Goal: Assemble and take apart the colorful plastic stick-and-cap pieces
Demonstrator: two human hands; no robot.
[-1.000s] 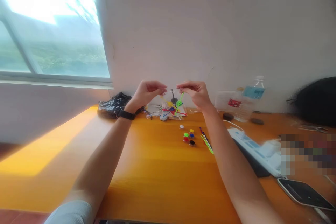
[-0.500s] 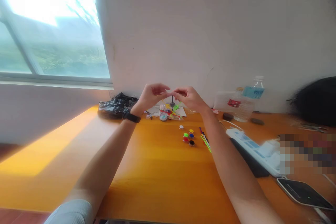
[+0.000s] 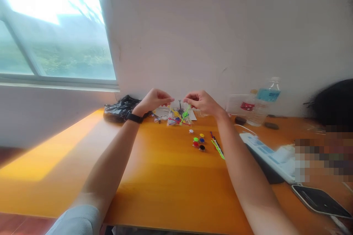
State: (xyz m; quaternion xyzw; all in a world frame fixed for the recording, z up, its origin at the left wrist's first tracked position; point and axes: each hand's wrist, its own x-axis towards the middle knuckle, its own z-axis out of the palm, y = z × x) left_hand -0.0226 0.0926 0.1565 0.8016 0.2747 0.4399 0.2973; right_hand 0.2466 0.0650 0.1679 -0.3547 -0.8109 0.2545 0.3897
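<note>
Ahead of me, over the far part of the table, my left hand [image 3: 158,100] has thumb and fingers pinched at the upper left of a clear plastic bag [image 3: 172,120]. My right hand [image 3: 200,101] pinches at the bag's upper right, a small gap from the left fingertips. Colourful plastic pieces show through the bag: a green piece [image 3: 185,115], a yellow piece [image 3: 175,113], and red and dark ones. Nearer on the table stand several small round pieces, among them a white piece [image 3: 191,131], a red piece [image 3: 195,144] and a black piece [image 3: 202,147].
Thin coloured sticks [image 3: 217,146] lie beside my right forearm. A black plastic bag [image 3: 118,109] sits at the back left. To the right are a power strip [image 3: 266,152], a phone [image 3: 320,200], bottles [image 3: 268,95] and another person's dark hair [image 3: 333,104].
My hands have moved apart, opening a gap between fingertips that were touching. The clear bag with its coloured pieces now shows more plainly between them.
</note>
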